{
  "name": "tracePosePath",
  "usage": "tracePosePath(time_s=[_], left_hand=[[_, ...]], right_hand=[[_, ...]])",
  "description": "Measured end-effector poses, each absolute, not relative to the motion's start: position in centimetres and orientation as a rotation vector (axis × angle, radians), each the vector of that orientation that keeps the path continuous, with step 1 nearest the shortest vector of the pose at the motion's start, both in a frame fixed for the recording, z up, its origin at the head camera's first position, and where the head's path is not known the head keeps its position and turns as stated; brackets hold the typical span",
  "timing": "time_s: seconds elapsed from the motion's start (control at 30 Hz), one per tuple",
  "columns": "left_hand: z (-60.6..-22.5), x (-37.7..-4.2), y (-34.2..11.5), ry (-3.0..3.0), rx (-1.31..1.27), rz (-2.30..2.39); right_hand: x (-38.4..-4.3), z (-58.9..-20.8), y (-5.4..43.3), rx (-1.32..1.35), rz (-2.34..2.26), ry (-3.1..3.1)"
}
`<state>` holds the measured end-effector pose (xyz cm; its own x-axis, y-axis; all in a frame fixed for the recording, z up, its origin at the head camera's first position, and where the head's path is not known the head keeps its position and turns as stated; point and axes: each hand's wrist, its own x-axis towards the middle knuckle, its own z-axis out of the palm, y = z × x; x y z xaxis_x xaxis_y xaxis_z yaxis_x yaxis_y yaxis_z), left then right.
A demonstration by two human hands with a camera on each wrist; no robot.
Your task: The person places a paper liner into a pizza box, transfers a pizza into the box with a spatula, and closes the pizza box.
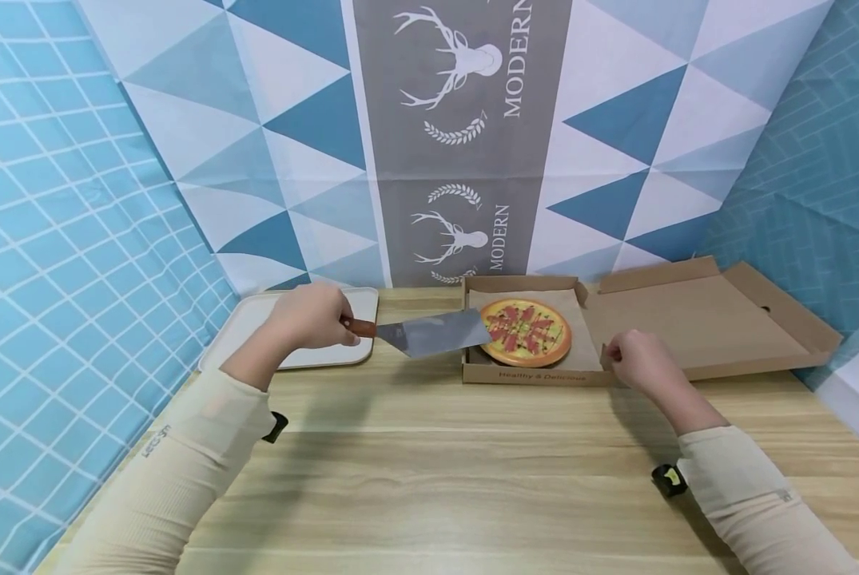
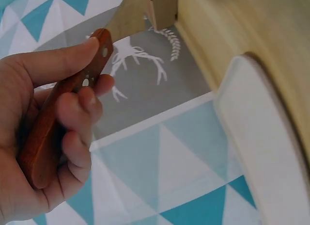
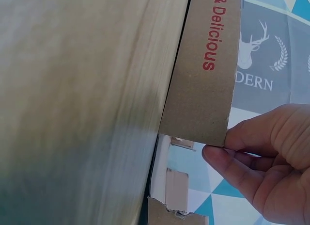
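Observation:
My left hand [image 1: 310, 315] grips the reddish-brown wooden handle [image 2: 46, 137] of a metal turner. In the head view, the turner's broad blade [image 1: 436, 334] reaches right over the left wall of a cardboard pizza box [image 1: 537, 374]. Its tip overlaps the left edge of a round pizza [image 1: 526, 331]; whether they touch, I cannot tell. The pizza lies on brown paper in the open box, its toppings red, yellow and green. At the box's front right corner, my right hand [image 1: 638, 359] pinches the end of the front wall [image 3: 201, 104] between thumb and fingers.
Behind my left hand a white tray [image 1: 324, 357] lies on the wood-grain table [image 1: 429, 479]. The box lid [image 1: 695, 319] is folded out to the right. Patterned cloth [image 1: 465, 160] hangs behind the table, with blue sheets at both sides.

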<state>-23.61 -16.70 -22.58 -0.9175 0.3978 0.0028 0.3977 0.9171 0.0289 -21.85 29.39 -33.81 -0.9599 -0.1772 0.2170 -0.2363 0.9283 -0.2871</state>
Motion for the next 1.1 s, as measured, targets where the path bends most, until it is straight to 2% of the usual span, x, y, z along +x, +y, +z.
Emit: tracePosePath(time_s=[0.33, 1.1], left_hand=[[-25.1, -22.9, -18.9, 3.091, 0.571, 0.254], [-27.7, -20.8, -21.9, 3.187, 0.300, 0.413]], right_hand=[[-21.8, -33.8, 29.5, 0.311, 0.510, -2.910], [-21.8, -33.8, 29.6, 0.310, 0.509, -2.913]])
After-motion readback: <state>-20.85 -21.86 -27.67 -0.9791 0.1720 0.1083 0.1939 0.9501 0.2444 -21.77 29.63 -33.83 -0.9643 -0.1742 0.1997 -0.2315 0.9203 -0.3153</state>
